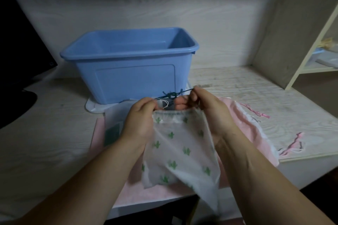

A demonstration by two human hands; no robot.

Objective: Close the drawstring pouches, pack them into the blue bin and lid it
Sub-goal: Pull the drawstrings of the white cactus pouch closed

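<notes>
Hands meet over the near middle of the pale wood-grain desk (237, 86), both holding one drawstring pouch (179, 148) in the air. The pouch is translucent white with small green cactus prints. Its gathered mouth points away from the person and its body hangs down toward the near edge.

The left hand (140, 122) has curled fingers pinching the left corner of the mouth. The right hand (206, 109) has thumb and fingers closed on the dark blue cord (172, 95). This cord stretches between the two hands and has knots near its middle. A small tag (171, 104) on white thread hangs just under the cord.

Just beyond the hands stands the blue bin (128, 71), uncovered, with nothing visible inside from this angle. It rests on a flat whitish plastic piece (91, 107) that sticks out at its left near corner; whether that is the lid I cannot tell.

Under the arms lies pink fabric (245, 126), spreading to the right, with loose pink cords (257, 113) on the desk beside it. Another translucent pouch (113, 126) with a green patch lies left of the left hand. A dark monitor (18, 42) fills the far left and a cream shelf frame (311, 51) stands at the right.
</notes>
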